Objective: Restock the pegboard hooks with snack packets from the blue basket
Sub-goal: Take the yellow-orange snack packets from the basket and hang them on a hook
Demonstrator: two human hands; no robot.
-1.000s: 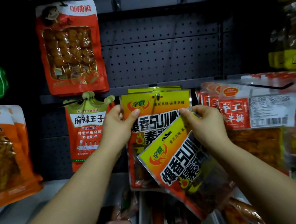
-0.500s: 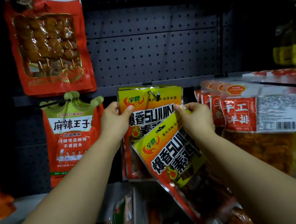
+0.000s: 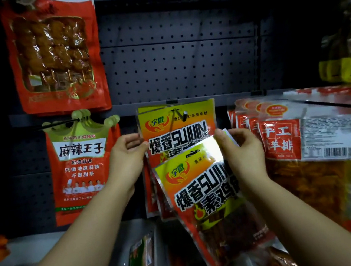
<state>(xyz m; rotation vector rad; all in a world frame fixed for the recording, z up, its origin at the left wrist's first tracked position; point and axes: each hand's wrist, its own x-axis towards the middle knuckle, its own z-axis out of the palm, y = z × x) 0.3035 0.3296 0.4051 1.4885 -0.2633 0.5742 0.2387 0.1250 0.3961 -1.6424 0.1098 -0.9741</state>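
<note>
Head view, the only one supplied: your right hand (image 3: 243,153) pinches the top right corner of a loose snack packet (image 3: 210,199), thumb on the front face and fingers curled behind. The packet hangs tilted, its punched hanging slot (image 3: 192,153) below and just left of the hook tip (image 3: 184,116), not yet threaded. Your left hand (image 3: 126,159) grips the left edge of the hung packets (image 3: 178,128) already on that hook, thumb against the front one, steadying the stack against the pegboard (image 3: 179,65).

Handling, as a judgement: the packet looks light and limp, a glossy foil-laminate pouch that throws glare near your thumb and will likely slide under a loose pinch. The flat sealed header around the slot appears the stiffest part; hold there, close beside the slot, so the hole stays open and square to the hook. The lower body shows a clear window over dark strips and seems soft; gripping it would let the header flop.

Materials: the pegboard is dark perforated metal, the hook a thin wire rod with a blunt tip. Near the pegboard's left edge hangs an orange crown-topped packet (image 3: 85,164); toward the right edge, red packets with white barcode labels (image 3: 304,136). The blue basket is not visible.
</note>
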